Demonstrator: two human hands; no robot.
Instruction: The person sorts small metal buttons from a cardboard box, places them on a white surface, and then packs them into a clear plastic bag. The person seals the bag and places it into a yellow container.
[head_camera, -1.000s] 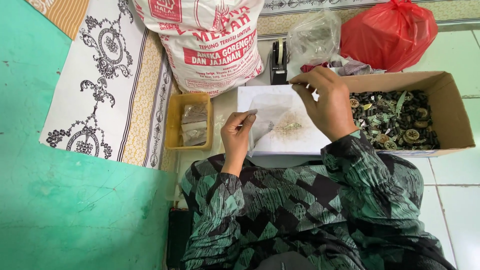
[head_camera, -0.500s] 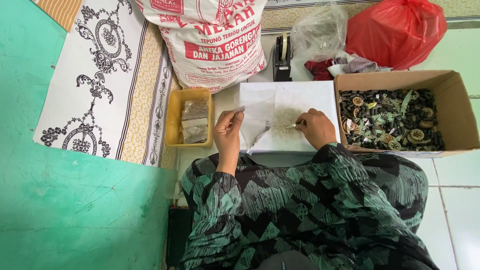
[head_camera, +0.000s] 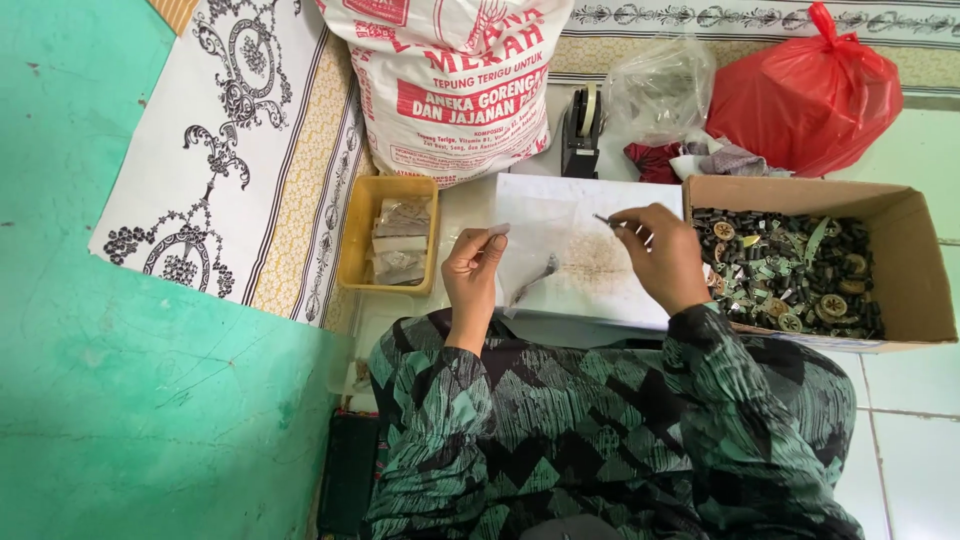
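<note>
Hands over white sheet (head_camera: 585, 260) | our left hand (head_camera: 475, 275) pinches a small clear bag (head_camera: 497, 230) | right hand (head_camera: 662, 255) grips a thin metal piece (head_camera: 603, 218) | box (head_camera: 905, 225) of parts right of it seems still full

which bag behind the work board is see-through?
The crumpled clear plastic bag, between the printed white sack and the knotted red bag; both others are opaque.
</note>
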